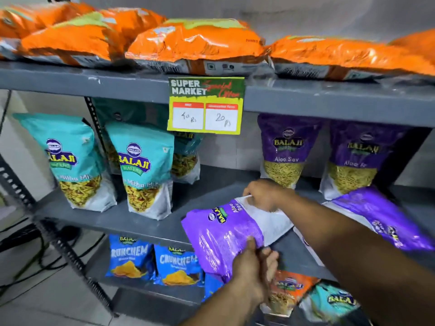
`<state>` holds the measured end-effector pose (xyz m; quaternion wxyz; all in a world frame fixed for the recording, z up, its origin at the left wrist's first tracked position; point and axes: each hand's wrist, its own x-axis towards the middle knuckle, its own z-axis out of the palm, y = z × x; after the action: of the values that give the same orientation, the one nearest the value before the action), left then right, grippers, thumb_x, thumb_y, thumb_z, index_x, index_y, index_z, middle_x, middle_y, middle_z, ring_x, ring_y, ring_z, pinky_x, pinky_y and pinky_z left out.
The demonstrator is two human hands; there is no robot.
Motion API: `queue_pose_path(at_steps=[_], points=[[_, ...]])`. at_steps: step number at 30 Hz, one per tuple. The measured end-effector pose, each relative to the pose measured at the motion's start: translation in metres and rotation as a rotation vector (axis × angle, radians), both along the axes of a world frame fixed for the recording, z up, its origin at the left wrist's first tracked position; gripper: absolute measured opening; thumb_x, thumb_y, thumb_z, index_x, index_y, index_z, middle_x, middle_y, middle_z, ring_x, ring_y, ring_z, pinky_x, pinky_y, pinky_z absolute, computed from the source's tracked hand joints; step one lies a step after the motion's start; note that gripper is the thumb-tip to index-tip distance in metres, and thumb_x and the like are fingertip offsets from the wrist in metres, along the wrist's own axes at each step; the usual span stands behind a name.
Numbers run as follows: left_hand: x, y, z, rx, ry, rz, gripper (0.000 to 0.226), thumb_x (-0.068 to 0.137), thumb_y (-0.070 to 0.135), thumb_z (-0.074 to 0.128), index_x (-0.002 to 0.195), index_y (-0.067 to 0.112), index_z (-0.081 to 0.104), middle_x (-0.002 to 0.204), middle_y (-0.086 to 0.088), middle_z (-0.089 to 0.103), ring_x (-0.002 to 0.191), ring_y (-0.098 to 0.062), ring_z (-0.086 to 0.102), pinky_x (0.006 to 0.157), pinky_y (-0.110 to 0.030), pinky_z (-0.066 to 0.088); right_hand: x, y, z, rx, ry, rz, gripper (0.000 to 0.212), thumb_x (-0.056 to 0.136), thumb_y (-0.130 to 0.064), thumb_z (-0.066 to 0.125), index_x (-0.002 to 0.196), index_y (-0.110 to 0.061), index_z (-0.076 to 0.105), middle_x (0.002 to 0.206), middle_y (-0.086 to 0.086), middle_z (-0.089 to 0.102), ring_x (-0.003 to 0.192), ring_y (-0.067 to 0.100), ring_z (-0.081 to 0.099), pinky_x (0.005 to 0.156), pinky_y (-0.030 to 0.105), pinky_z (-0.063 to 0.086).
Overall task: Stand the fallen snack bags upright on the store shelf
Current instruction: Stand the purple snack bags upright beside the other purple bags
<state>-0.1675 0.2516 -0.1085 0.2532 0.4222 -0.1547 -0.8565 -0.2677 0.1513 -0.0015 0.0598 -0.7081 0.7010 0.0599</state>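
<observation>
A grey metal shelf unit (117, 222) fills almost the whole frame, with three boards in view. On the top board, across the upper part of the frame, several orange bags (195, 43) lie flat. A yellow and green price card (206, 105) hangs from the edge of this board, in the upper centre.

On the middle board, at the left, teal snack bags (143, 168) stand upright, with another one behind them. At the right, two purple Aloo Sev bags (286, 151) stand upright near the back. In front of them, at the right edge of the frame, a fallen purple bag (386, 220) lies flat on the board.

In the centre of the frame, a second purple bag (226, 234) is lifted at the front edge of the middle board, tilted, with its white bottom end pointing to the back. The right hand (263, 196) is closed on this white end, at the far side. The left hand (254, 262) grips the purple end, near the lower centre, with the thumb on the front face.

On the lowest board, in the lower part of the frame, blue Crunchem bags (179, 264) stand upright, and an orange bag (289, 290) and a teal bag are at the lower right.
</observation>
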Motion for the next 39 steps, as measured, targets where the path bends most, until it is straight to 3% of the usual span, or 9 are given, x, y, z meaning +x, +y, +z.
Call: queue_pose_path(at_steps=[2, 4, 8, 13, 18, 24, 28, 35, 39], points=[[0.016, -0.007, 0.014, -0.008, 0.061, 0.111, 0.033, 0.098, 0.037, 0.043, 0.088, 0.01, 0.06, 0.068, -0.007, 0.065, 0.059, -0.016, 0.061, 0.048, -0.024, 0.045, -0.005, 0.003, 0.003, -0.089, -0.031, -0.037, 0.021, 0.088, -0.031, 0.053, 0.102, -0.027, 0.069, 0.111, 0.0, 0.073, 0.102, 0.025, 0.067, 0.081, 0.031, 0.051], [0.026, -0.025, 0.029, -0.15, -0.11, 0.257, 0.022, 0.099, 0.03, 0.046, 0.087, 0.014, 0.055, 0.066, -0.004, 0.059, 0.054, -0.015, 0.056, 0.047, -0.022, 0.041, -0.015, 0.007, 0.012, -0.226, -0.121, -0.072, 0.02, 0.09, -0.029, 0.054, 0.101, -0.026, 0.07, 0.111, 0.001, 0.072, 0.101, 0.025, 0.066, 0.083, 0.033, 0.052], [0.033, -0.058, 0.062, -0.512, -0.088, 0.477, 0.013, 0.097, 0.015, 0.047, 0.099, 0.01, 0.059, 0.073, -0.003, 0.058, 0.065, -0.017, 0.052, 0.06, -0.028, 0.041, -0.032, 0.031, 0.014, -0.549, -0.6, -0.305, 0.015, 0.086, -0.027, 0.068, 0.089, -0.015, 0.075, 0.078, 0.002, 0.074, 0.067, 0.015, 0.061, 0.063, 0.023, 0.045], [0.034, -0.107, 0.082, -0.923, -0.104, 0.334, 0.026, 0.096, 0.009, 0.05, 0.076, 0.02, 0.063, 0.078, 0.005, 0.065, 0.077, -0.012, 0.055, 0.075, -0.036, 0.045, -0.019, 0.056, -0.025, -0.822, -0.963, -0.628, 0.008, 0.086, -0.012, 0.066, 0.08, -0.012, 0.071, 0.072, 0.005, 0.068, 0.069, 0.019, 0.059, 0.067, 0.028, 0.042], [0.028, -0.123, 0.069, -0.99, -0.149, 0.137, 0.017, 0.095, 0.005, 0.05, 0.097, 0.01, 0.066, 0.1, -0.013, 0.068, 0.091, -0.022, 0.058, 0.087, -0.043, 0.046, -0.004, 0.062, -0.066, -0.867, -1.026, -0.867, 0.012, 0.09, -0.012, 0.06, 0.089, -0.003, 0.069, 0.089, 0.018, 0.074, 0.084, 0.033, 0.067, 0.071, 0.03, 0.042], [0.025, -0.128, 0.07, -1.001, -0.172, 0.102, 0.021, 0.096, 0.005, 0.049, 0.109, -0.006, 0.062, 0.109, -0.025, 0.068, 0.094, -0.024, 0.06, 0.091, -0.044, 0.049, 0.008, 0.07, -0.054, -0.88, -1.009, -0.832, 0.015, 0.091, -0.006, 0.056, 0.102, -0.004, 0.065, 0.1, 0.018, 0.073, 0.094, 0.034, 0.067, 0.074, 0.031, 0.045], [0.027, -0.128, 0.071, -1.078, -0.205, 0.089, 0.02, 0.094, 0.003, 0.052, 0.104, -0.009, 0.063, 0.092, -0.013, 0.069, 0.072, -0.001, 0.062, 0.069, -0.015, 0.051, 0.052, 0.093, -0.08, -0.927, -0.893, -0.739, 0.061, 0.08, -0.002, 0.067, 0.136, 0.001, 0.044, 0.133, 0.013, 0.048, 0.126, 0.027, 0.043, 0.106, 0.022, 0.03], [0.032, -0.111, 0.069, -1.305, -0.36, 0.016, 0.002, 0.08, 0.013, 0.069, 0.078, 0.013, 0.069, 0.075, -0.007, 0.065, 0.069, -0.017, 0.054, 0.069, -0.032, 0.046, 0.084, 0.078, -0.102, -0.637, -0.778, -0.712, 0.117, 0.07, -0.035, 0.078, 0.151, 0.004, 0.004, 0.162, 0.023, -0.003, 0.152, 0.032, -0.002, 0.122, 0.033, 0.002], [0.054, -0.11, 0.051, -1.351, -0.314, -0.279, 0.038, 0.064, 0.005, 0.054, 0.071, 0.037, 0.073, 0.071, 0.01, 0.073, 0.071, -0.006, 0.064, 0.074, -0.022, 0.052, 0.057, 0.072, -0.094, -0.735, -0.823, -0.867, 0.11, 0.054, -0.04, 0.088, 0.142, -0.001, 0.036, 0.141, 0.026, 0.04, 0.134, 0.038, 0.035, 0.11, 0.038, 0.027]])
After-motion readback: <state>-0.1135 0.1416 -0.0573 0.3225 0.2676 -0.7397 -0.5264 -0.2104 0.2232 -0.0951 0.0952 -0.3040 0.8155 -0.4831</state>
